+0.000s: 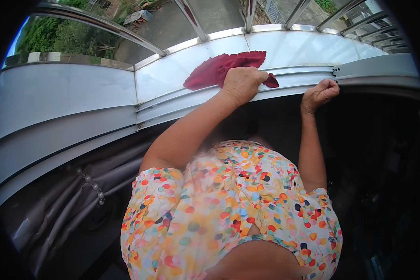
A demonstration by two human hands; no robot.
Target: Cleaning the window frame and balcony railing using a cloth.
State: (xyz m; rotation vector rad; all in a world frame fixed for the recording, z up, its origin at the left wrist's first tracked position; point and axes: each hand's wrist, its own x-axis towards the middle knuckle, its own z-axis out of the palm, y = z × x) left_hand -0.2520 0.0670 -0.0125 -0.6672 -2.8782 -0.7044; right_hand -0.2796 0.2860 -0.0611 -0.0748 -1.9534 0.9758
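Observation:
My left hand is closed on a dark red cloth, with the forearm reaching out over the sill. Most of the cloth spreads flat beyond and left of the knuckles, on the white sill and the inner edge of the window track. A small corner of it pokes out to the right of the thumb. To the right, my right hand is curled into a fist beside the inner edge of the window frame; no object shows in it. Whether its fingers touch the frame cannot be told.
Metal railing bars rise past the sill's outer edge, with paved ground and trees below. Sliding window frames meet the track at the left corner. A grey curtain with a beaded tieback hangs at lower left. The right side is dark.

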